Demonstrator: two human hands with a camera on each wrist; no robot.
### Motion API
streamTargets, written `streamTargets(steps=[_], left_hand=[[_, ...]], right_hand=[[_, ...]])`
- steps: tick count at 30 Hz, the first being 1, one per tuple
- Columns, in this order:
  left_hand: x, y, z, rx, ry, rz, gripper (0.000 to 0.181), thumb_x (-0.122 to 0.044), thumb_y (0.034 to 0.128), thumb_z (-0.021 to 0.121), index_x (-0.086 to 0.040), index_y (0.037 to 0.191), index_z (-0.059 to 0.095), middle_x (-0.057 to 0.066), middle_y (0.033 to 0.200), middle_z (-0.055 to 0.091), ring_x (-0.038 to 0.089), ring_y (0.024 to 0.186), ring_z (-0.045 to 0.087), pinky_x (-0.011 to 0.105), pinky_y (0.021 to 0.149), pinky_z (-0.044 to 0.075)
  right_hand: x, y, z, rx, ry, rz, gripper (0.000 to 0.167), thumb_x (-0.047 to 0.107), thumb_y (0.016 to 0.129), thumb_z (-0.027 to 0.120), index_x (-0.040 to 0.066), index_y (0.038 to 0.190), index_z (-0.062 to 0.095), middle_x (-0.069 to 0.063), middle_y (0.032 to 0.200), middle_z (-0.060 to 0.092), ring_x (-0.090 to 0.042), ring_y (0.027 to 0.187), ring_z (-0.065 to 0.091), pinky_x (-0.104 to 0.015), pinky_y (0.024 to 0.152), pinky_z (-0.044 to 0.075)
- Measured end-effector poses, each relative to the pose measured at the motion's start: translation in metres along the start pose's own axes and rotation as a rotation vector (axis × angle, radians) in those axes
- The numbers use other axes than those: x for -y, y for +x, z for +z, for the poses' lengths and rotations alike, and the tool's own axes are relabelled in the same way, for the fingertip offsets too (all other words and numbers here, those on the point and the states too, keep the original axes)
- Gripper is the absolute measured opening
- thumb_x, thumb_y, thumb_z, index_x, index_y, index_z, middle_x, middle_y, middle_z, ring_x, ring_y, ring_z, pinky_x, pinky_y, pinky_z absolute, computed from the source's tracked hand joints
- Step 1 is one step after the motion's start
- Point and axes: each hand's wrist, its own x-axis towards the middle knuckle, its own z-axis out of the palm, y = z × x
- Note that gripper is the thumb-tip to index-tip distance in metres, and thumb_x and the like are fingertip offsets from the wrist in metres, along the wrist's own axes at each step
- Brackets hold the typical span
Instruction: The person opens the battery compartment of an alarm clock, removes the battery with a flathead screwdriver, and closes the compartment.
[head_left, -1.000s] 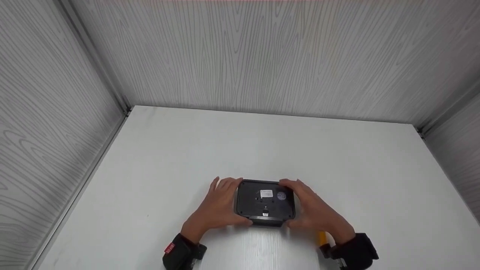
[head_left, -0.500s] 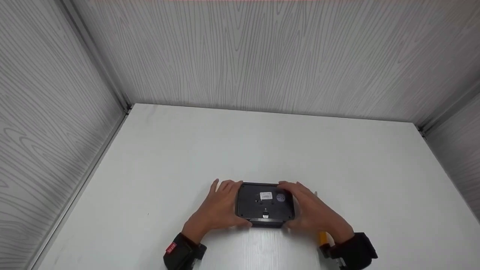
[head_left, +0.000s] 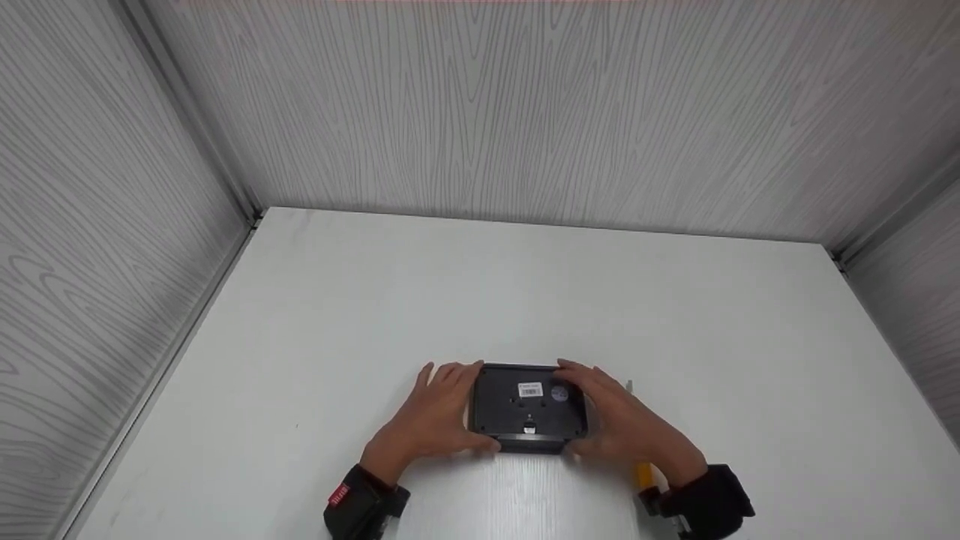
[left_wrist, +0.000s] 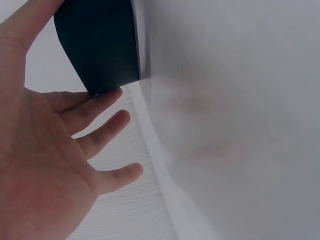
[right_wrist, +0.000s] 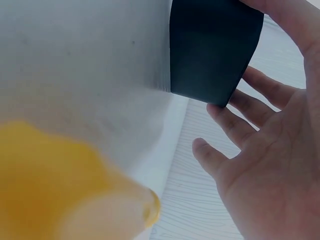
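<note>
A black box-shaped electronic device [head_left: 501, 401] lies near the front middle of the white table, with a white barcode label, a round mark and a small latch on its upward face. Its wedge-shaped side [left_wrist: 100, 47] shows in the left wrist view. My left hand [head_left: 431, 420] grips the left end, thumb at the near edge and fingers at the far edge. At the right end my right hand [head_left: 630, 424] holds it the same way. A yellow-handled tool [head_left: 644, 475] with a thin grey tip, like a screwdriver, lies partly hidden under the right hand and wrist.
The white tabletop [head_left: 480, 292] meets a wood-grain panel [head_left: 480, 112] at the back. Similar panels stand at the left [head_left: 97, 247] and right [head_left: 915, 300]. Blurred and close, the yellow handle [right_wrist: 55, 170] fills the lower left of the right wrist view.
Both hands keep their grip on the device. Its far edge has come slightly nearer to me, and more of the tool's grey tip shows beyond the right hand.
</note>
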Motion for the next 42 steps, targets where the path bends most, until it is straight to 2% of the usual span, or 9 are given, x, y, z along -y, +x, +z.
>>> streamTargets(steps=[6, 9, 14, 17, 20, 24, 28, 35, 42], left_hand=[[0.001, 0.0, 0.0, 0.028, -0.007, -0.006, 0.114, -0.064, 0.0664, 0.079, -0.01, 0.153, 0.028, 0.009, 0.147, 0.047, 0.027, 0.139, 0.038, 0.06, 0.12, 0.016], [0.001, -0.001, -0.002, 0.033, -0.006, 0.009, 0.114, -0.065, 0.0674, 0.077, -0.013, 0.155, 0.025, 0.009, 0.148, 0.046, 0.027, 0.139, 0.038, 0.061, 0.119, 0.017], [0.005, -0.001, -0.006, 0.024, -0.017, 0.009, 0.109, -0.069, 0.0706, 0.071, -0.016, 0.155, 0.027, 0.007, 0.15, 0.044, 0.027, 0.141, 0.037, 0.06, 0.119, 0.018], [0.006, -0.001, -0.006, 0.015, -0.022, 0.007, 0.107, -0.07, 0.0711, 0.071, -0.016, 0.154, 0.029, 0.007, 0.151, 0.044, 0.028, 0.141, 0.037, 0.06, 0.119, 0.018], [0.005, 0.0, -0.005, 0.018, -0.016, 0.015, 0.108, -0.071, 0.0704, 0.07, -0.016, 0.154, 0.029, 0.007, 0.151, 0.044, 0.028, 0.141, 0.037, 0.061, 0.119, 0.017], [0.005, 0.001, -0.003, 0.018, -0.004, 0.024, 0.108, -0.071, 0.0696, 0.07, -0.016, 0.153, 0.031, 0.007, 0.149, 0.046, 0.028, 0.139, 0.039, 0.062, 0.118, 0.018], [0.006, 0.001, -0.003, 0.015, -0.011, 0.023, 0.107, -0.07, 0.0691, 0.072, -0.015, 0.153, 0.032, 0.007, 0.148, 0.047, 0.028, 0.139, 0.04, 0.062, 0.118, 0.02], [0.003, -0.001, -0.007, 0.031, -0.097, 0.024, 0.107, -0.063, 0.069, 0.077, -0.014, 0.152, 0.033, 0.01, 0.149, 0.045, 0.028, 0.141, 0.038, 0.061, 0.119, 0.016], [0.003, 0.002, -0.008, 0.04, -0.083, 0.038, 0.106, -0.058, 0.069, 0.08, -0.011, 0.152, 0.034, 0.009, 0.148, 0.047, 0.026, 0.14, 0.041, 0.058, 0.12, 0.019]], right_hand=[[0.007, -0.003, -0.005, 0.046, -0.036, 0.056, 0.087, 0.032, 0.069, 0.088, 0.022, 0.143, 0.045, -0.003, 0.159, 0.031, -0.031, 0.147, 0.029, -0.059, 0.118, 0.025], [0.014, -0.002, -0.008, 0.024, -0.054, 0.046, 0.074, 0.038, 0.072, 0.085, 0.021, 0.136, 0.054, 0.0, 0.157, 0.034, -0.03, 0.146, 0.03, -0.058, 0.116, 0.03], [0.031, 0.013, -0.003, -0.031, -0.148, -0.102, 0.035, 0.029, 0.084, 0.076, 0.017, 0.116, 0.069, 0.0, 0.145, 0.049, -0.022, 0.137, 0.044, -0.046, 0.115, 0.037], [0.038, 0.022, 0.005, -0.055, -0.234, -0.181, 0.023, 0.024, 0.085, 0.075, 0.016, 0.107, 0.073, 0.0, 0.133, 0.059, -0.019, 0.128, 0.051, -0.043, 0.111, 0.042], [0.043, 0.024, 0.011, -0.082, -0.32, -0.209, 0.017, 0.023, 0.084, 0.076, 0.016, 0.1, 0.076, 0.002, 0.118, 0.066, -0.017, 0.118, 0.057, -0.04, 0.104, 0.047], [0.048, 0.025, 0.014, -0.109, -0.434, -0.237, 0.013, 0.023, 0.081, 0.077, 0.017, 0.093, 0.077, 0.005, 0.099, 0.069, -0.014, 0.101, 0.062, -0.037, 0.095, 0.051], [0.054, 0.027, 0.014, -0.11, -0.52, -0.26, 0.01, 0.022, 0.081, 0.077, 0.016, 0.088, 0.077, 0.005, 0.091, 0.07, -0.014, 0.091, 0.063, -0.036, 0.09, 0.053], [0.063, 0.027, 0.015, -0.075, -0.605, -0.282, 0.009, 0.021, 0.087, 0.071, 0.013, 0.084, 0.075, 0.003, 0.088, 0.066, -0.014, 0.083, 0.058, -0.032, 0.083, 0.055], [0.069, 0.028, 0.016, -0.016, -0.704, -0.308, 0.012, 0.019, 0.088, 0.07, 0.009, 0.082, 0.074, 0.0, 0.087, 0.065, -0.014, 0.077, 0.054, -0.027, 0.076, 0.054]])
